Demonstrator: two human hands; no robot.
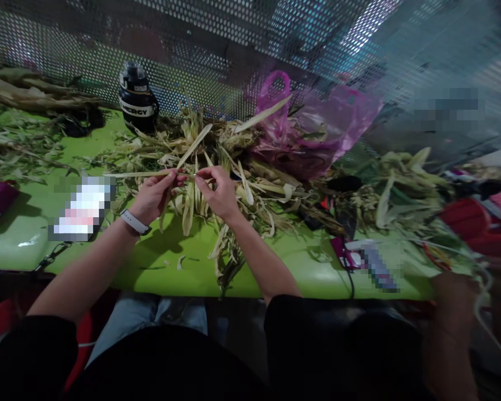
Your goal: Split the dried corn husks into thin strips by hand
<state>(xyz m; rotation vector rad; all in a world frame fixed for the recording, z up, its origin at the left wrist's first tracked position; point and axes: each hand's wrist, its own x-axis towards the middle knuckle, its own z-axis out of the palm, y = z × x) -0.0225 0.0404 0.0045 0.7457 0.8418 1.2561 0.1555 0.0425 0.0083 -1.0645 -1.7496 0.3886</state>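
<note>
Perforated grey metal sheeting rises behind a glossy bright-green counter strewn with curled, straw-coloured dry husks. At the near edge of this heap, the person's left hand, with a white wristband at the wrist, has its grip pinched on a long, narrow, pale-yellow husk strip, whose free end sticks out leftward. The right hand faces it, thumb and forefinger brought together on what seems the strip's other end, its grip all but closed; the exact contact is too small to be sure of. Several broad, cream-coloured husk blades fan downward just below the fingertips, and whether they are joined to the held strip cannot be told. As for progress, the work looks to be partway through a single strip: no clearly finished piece can be made out, while plenty of loose husk lies about the hands, apparently not yet worked. Behind the heap stand a black bottle with a white lettered band, to the left, and a translucent pink plastic bag, to the right, slumped among the husks.
</note>
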